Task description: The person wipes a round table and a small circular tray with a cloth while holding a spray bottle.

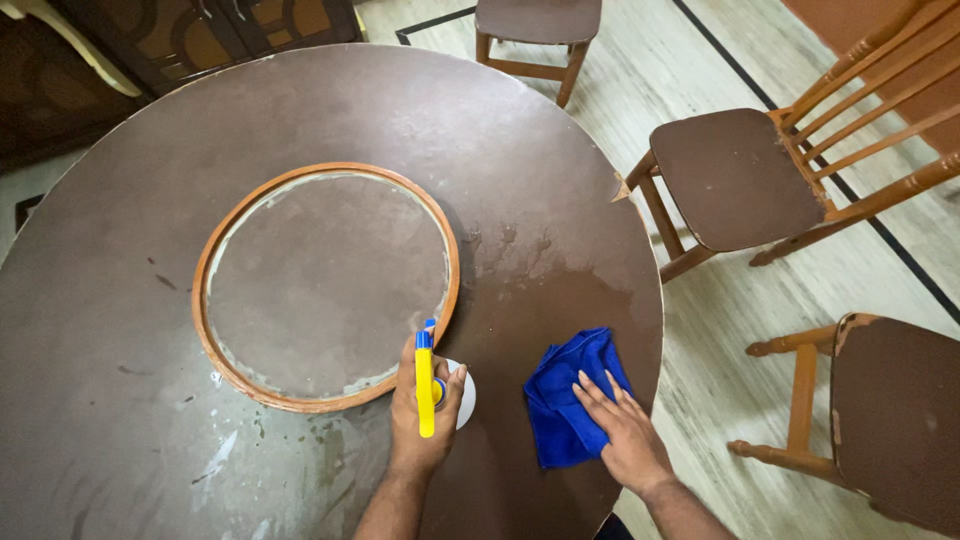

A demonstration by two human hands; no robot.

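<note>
Your spray bottle (432, 385): white body, yellow trigger head with blue nozzle, upright, gripped just beside the round orange-rimmed inset. Your cloth (570, 395): bright blue, crumpled, lying flat on the brown tabletop (120, 300) near its edge, right of the bottle.

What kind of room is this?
Probably a dining room in a home. A big round brown table has wooden chairs around it on a pale floor. The left hand holds a spray bottle, and the right hand presses a blue cloth on the table.
</note>
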